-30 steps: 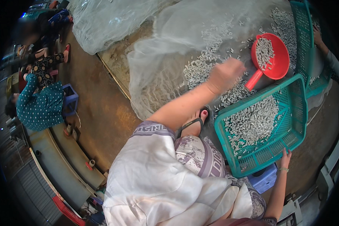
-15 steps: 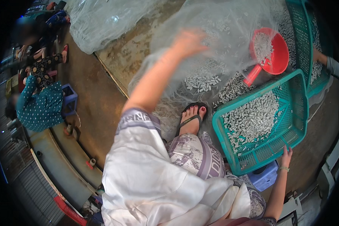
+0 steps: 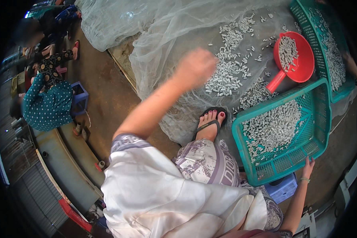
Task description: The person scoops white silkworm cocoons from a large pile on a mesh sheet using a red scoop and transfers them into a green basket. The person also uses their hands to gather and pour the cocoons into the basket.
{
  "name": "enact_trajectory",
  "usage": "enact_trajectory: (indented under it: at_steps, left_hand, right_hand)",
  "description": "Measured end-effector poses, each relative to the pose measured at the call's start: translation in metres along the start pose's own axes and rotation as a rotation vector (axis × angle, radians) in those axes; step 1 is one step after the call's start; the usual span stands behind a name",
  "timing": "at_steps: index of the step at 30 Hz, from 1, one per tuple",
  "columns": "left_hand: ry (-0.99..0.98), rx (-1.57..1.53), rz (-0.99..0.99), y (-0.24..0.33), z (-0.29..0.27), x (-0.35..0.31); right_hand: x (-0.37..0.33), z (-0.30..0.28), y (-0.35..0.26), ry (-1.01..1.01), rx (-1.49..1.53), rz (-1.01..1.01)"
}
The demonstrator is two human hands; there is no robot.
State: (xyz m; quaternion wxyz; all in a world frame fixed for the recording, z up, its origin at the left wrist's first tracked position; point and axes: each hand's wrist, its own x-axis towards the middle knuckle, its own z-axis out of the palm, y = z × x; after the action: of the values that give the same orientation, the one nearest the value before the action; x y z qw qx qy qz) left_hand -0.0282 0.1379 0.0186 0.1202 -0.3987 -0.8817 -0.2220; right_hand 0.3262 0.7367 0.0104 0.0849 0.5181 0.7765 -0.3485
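Note:
My left hand (image 3: 196, 68), smeared by motion, is over the pale fine netting (image 3: 158, 59), beside a pile of small grey-white cylindrical pieces (image 3: 226, 81). Its fingers are too blurred to show whether they hold any netting. At the lower right, my right hand (image 3: 308, 168) grips the near rim of a green plastic basket (image 3: 319, 148). The basket tilts over a blue stool, with many of the same pieces (image 3: 271, 125) heaped inside it. Beyond it a red plastic dipper (image 3: 305, 53) rests with pieces in its bowl, handle pointing toward the basket.
A second green basket (image 3: 305, 27) of pieces stands at the upper right, with another person's arm (image 3: 352, 69) beside it. The blue stool (image 3: 283, 188) is under my basket. My sandalled foot (image 3: 210, 122) rests by the netting's edge. People sit at the left near a blue stool (image 3: 80, 97).
The raised netting has come down and spread to the left, uncovering more pieces and the dipper. My left hand has moved lower in view. My right hand stays at the basket rim.

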Motion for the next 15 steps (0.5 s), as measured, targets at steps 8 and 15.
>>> enact_trajectory:
  at_steps: [8,15]
  left_hand:
    - [-0.228,0.036,-0.247,0.033,0.087,-0.045]
    - [-0.245,0.073,-0.078,0.026,0.099,-0.044]
  right_hand:
    - [-0.017,0.007,-0.038,0.022,0.023,-0.146]
    - [-0.005,-0.001,0.003,0.016,-0.06,-0.085]
